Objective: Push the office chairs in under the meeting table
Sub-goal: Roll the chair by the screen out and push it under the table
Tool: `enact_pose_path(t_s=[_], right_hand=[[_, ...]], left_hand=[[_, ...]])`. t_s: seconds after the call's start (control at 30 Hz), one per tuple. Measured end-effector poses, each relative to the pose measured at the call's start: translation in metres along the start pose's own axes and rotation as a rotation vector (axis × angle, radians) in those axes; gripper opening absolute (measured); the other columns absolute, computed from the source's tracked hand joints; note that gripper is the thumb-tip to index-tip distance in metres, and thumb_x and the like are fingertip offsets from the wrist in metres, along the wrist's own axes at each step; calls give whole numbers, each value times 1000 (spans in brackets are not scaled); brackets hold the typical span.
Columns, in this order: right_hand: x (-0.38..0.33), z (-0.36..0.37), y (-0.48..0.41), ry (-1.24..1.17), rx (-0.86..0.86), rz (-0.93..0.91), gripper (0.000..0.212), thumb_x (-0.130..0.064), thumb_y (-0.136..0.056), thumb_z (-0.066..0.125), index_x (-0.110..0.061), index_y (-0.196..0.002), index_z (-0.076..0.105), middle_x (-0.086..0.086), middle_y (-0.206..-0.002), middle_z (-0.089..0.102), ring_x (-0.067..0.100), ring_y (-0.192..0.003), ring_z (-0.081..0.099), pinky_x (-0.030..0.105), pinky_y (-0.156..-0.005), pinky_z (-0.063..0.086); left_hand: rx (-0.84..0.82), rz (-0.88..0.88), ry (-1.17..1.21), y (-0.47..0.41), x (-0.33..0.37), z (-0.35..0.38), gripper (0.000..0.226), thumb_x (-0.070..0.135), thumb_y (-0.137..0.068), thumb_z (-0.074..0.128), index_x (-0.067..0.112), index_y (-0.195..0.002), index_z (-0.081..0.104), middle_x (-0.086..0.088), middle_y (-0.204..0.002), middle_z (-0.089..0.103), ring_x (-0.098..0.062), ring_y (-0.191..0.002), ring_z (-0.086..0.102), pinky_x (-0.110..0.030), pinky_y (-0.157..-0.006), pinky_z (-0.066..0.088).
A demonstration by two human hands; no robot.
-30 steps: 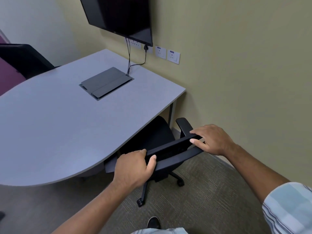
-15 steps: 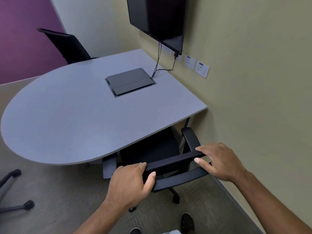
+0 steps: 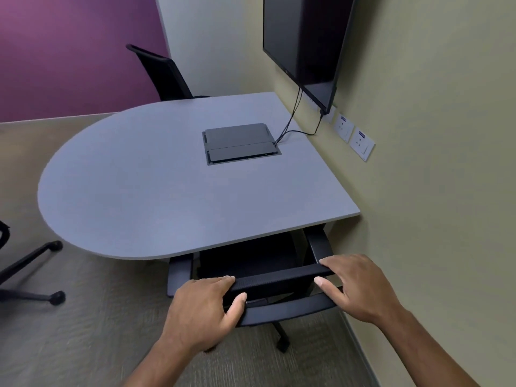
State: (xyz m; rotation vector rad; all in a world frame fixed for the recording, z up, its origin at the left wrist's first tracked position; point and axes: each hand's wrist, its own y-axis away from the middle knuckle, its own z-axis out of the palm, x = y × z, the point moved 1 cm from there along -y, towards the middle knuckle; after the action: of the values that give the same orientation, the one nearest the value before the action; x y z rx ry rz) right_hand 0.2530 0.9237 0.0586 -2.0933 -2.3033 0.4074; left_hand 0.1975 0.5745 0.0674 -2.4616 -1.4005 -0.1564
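Three office chairs [image 3: 279, 280] [image 3: 164, 74] [image 3: 28, 263] (one barely in view), one table [image 3: 156, 185], one screen [image 3: 301, 37].

1. No text legible anywhere in view.
2. Wall sockets [image 3: 362, 144]: each has a small blue label, lettering too small to read.
3. Wall screen [image 3: 303, 37]: tiny mark on lower bezel, unreadable.

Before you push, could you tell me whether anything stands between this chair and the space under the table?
Nothing visible does. The left hand and right hand grip the chair's backrest; its seat is already under the table edge. The space beneath is hidden from view.
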Motion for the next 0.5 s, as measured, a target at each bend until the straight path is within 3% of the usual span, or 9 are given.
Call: enact_pose_path(t_s=[0.3, 0.5], right_hand=[[25, 3, -36, 16, 39, -13, 70, -75, -103, 31, -25, -121, 77, -14, -108, 78, 13, -97, 71, 30, -83, 48], [38, 5, -59, 62, 36, -43, 57, -63, -102, 45, -21, -121, 78, -8, -114, 80, 19, -101, 74, 36, -88, 53]], left_hand=[[-79, 1, -9, -32, -3, 13, 69, 76, -98, 27, 25, -107, 72, 9, -97, 77, -12, -87, 71, -36, -79, 56], [-77, -10, -19, -57, -4, 17, 59, 74, -98, 30, 28, -91, 66, 9, -74, 66, -12, -68, 62, -40, -70, 54]])
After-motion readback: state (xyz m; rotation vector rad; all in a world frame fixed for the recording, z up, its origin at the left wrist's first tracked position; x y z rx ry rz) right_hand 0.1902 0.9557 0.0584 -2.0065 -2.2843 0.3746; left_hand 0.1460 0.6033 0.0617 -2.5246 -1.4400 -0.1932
